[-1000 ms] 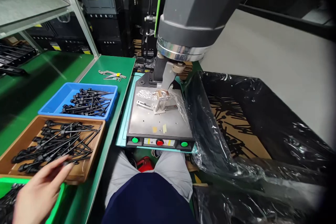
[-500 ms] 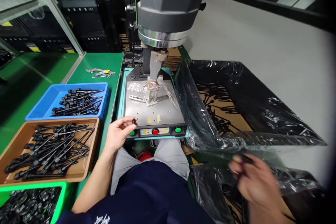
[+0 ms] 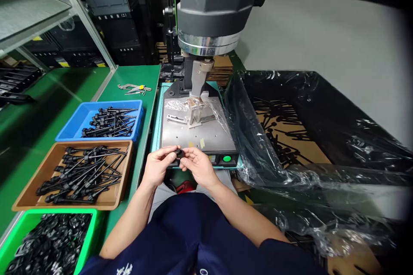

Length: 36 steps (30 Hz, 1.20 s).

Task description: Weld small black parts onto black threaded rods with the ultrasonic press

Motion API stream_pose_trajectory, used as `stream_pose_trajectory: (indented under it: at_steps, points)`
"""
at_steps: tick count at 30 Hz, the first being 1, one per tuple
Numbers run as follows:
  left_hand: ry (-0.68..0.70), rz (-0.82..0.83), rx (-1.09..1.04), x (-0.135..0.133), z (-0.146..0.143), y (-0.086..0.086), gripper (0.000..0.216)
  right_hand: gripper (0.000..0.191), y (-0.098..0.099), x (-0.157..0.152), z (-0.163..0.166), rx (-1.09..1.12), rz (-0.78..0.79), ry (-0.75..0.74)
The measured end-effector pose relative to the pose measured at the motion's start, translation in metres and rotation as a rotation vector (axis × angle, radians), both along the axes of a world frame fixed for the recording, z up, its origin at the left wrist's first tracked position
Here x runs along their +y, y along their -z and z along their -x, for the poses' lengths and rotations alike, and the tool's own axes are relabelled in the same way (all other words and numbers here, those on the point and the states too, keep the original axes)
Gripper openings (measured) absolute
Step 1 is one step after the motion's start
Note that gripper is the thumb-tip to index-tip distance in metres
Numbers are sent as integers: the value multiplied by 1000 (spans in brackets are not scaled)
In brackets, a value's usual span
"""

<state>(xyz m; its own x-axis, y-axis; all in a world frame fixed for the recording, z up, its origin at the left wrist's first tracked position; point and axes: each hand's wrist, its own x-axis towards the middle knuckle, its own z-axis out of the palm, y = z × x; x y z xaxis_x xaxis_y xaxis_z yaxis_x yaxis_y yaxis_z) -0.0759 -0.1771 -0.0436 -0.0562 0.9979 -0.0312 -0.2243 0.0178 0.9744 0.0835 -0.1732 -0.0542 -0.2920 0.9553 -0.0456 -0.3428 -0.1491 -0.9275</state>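
My left hand (image 3: 158, 164) pinches a small black plastic part (image 3: 178, 153) between thumb and fingertips, just in front of the press base. From the other side my right hand (image 3: 200, 166) also closes its thumb and fingers on black plastic there. The fingers hide much of it, so I cannot tell whether it is one piece or two held together. Behind my hands rises the machine's metal plate (image 3: 174, 135), with a small clear-wrapped fixture (image 3: 194, 116) on it. The machine's pale horn (image 3: 199, 79) points down at the fixture.
On my left are a blue tray (image 3: 69, 126) and a brown tray (image 3: 24, 197) of long black stemmed parts. A green bin (image 3: 93, 232) holds small black parts. Pliers (image 3: 134, 88) lie behind them. At right stands a plastic-lined box (image 3: 238, 137); a green button (image 3: 227, 158) shows.
My right hand has come from the lower right bag to the front of the machine and met my left hand at the black part. The view has shifted slightly leftward.
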Motion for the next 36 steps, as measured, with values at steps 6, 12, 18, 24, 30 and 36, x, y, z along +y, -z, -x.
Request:
stream_pose_trajectory:
  at_steps: [6, 12, 18, 24, 30, 36]
  points:
    - [12, 1, -14, 3, -12, 4, 24, 32, 5, 4, -3, 0, -8, 36]
    - [-7, 27, -19, 10, -19, 6, 22, 30, 10, 3, -4, -79, -54, 142]
    - [48, 45, 15, 13, -21, 1, 21, 36, 5, 10, -8, 89, 58, 40]
    - [129, -147, 333, 13, -18, -8, 24, 36, 7, 11, -11, 112, 105, 54]
    - [131, -151, 354, 27, -21, 6, 23, 45, 22, 19, -11, 165, 116, -33]
    - [-93, 172, -65, 82, -24, 14, 41, 43, 22, 71, -32, 58, 46, 241]
